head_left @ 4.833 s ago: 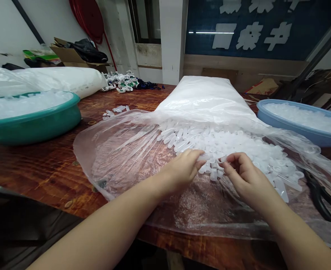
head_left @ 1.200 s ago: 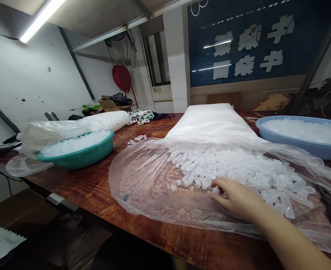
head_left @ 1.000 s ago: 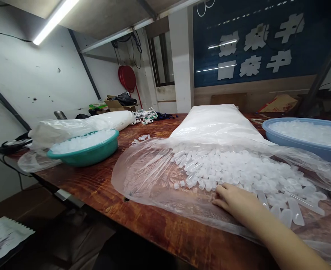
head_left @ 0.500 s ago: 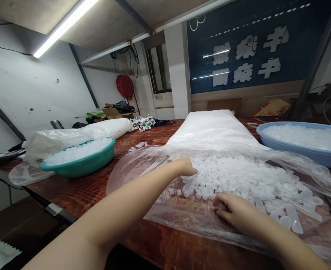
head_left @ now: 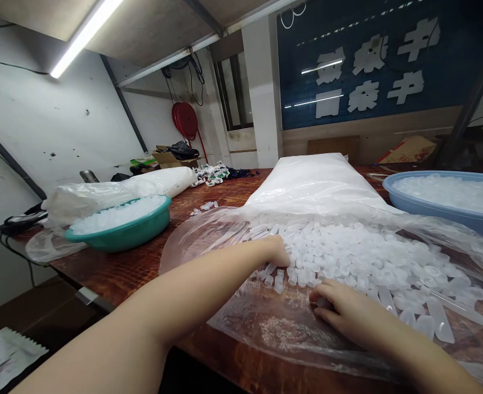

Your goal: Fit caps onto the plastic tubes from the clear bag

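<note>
A heap of small translucent white plastic pieces [head_left: 348, 254] lies at the open mouth of a clear plastic bag [head_left: 262, 328]. At the heap's left edge is my left hand [head_left: 279, 251], bent downward; its fingertips are hidden, so its grip cannot be made out. My right hand [head_left: 335, 303] rests at the near edge of the pieces, fingers curled in and closed, with something too small to name between thumb and fingers. A full white sack [head_left: 315, 178] lies behind the heap.
A green basin [head_left: 143, 229] of similar pieces stands on the brown table [head_left: 134, 273] to the left, beside a white plastic bag [head_left: 159, 183]. On the right is a blue basin [head_left: 442, 207], also filled. Small white and green parts [head_left: 212, 174] lie further back.
My left hand has dipped slightly at the heap's left edge, and a few pieces there have shifted nearer. My right hand has hardly moved. The view has shifted slightly.
</note>
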A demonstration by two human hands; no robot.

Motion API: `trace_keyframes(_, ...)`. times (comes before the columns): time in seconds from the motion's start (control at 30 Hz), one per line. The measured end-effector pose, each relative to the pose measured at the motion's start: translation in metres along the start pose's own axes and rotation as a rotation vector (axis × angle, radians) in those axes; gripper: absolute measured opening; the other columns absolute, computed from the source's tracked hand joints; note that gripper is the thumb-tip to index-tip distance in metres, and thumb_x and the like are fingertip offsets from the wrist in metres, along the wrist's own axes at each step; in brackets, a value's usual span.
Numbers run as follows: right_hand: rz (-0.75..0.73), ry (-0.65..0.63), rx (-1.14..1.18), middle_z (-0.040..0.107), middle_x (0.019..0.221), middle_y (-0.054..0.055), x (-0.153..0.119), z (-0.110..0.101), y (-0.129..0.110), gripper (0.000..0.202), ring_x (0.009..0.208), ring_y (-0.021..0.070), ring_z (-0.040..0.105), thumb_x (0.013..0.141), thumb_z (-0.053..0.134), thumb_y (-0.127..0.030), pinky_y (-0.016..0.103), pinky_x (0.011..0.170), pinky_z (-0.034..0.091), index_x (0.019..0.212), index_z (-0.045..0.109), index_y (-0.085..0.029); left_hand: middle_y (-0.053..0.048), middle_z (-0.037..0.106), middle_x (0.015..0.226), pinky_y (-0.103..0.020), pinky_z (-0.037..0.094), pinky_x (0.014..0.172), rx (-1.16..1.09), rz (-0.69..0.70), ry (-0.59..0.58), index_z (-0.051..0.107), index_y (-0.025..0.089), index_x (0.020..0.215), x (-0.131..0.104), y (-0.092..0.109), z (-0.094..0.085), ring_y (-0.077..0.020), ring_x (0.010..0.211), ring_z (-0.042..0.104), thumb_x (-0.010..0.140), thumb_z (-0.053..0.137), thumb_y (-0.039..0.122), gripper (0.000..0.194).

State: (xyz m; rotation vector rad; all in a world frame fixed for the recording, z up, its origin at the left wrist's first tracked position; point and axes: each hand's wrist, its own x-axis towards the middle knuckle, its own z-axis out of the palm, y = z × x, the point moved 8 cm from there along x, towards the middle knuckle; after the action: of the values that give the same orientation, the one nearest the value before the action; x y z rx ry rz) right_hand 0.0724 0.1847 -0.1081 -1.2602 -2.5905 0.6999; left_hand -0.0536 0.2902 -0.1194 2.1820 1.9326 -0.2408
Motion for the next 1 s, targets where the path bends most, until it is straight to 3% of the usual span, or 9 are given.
trace_keyframes(0.17, -0.003, -0.003, 0.039, 0.062, 0.090, 0.005, -0.002, 0.000, 0.000, 0.014, 0.082, 0.0208, 0.058, 0.076, 0.053, -0.014, 0.031, 0.073, 0.043, 0.085, 0.062, -0.021, -0.017, 0.044, 0.126, -0.039, 0.042, 0.091, 0.011, 0.025, 0.113, 0.038, 0.013, 0.124, -0.025, -0.017, 0.002, -0.0295, 0.116, 0.045, 0.079, 0.044, 0.042, 0.054)
trace_keyframes(0.57, 0.013, 0.013, 0.108, 0.063, 0.094, 0.005, -0.002, -0.002, 0.001, 0.017, 0.086, 0.0201, 0.058, 0.079, 0.053, -0.018, 0.031, 0.076, 0.043, 0.092, 0.063, -0.020, -0.011, 0.054, 0.114, -0.028, 0.044, 0.086, 0.009, 0.125, 0.171, 0.050, 0.014, 0.109, -0.016, -0.035, -0.003, -0.0237, 0.102, 0.055, 0.072, 0.061, 0.040, 0.046)
trace_keyframes(1.0, 0.009, 0.030, 0.125, 0.063, 0.093, 0.004, -0.002, -0.005, 0.003, 0.016, 0.086, 0.0196, 0.057, 0.078, 0.053, -0.018, 0.031, 0.076, 0.042, 0.091, 0.063, -0.020, -0.014, 0.051, 0.114, -0.034, 0.040, 0.090, 0.054, 0.233, 0.197, 0.050, 0.014, 0.107, -0.020, -0.049, 0.001, -0.0279, 0.106, 0.051, 0.077, 0.051, 0.058, 0.053)
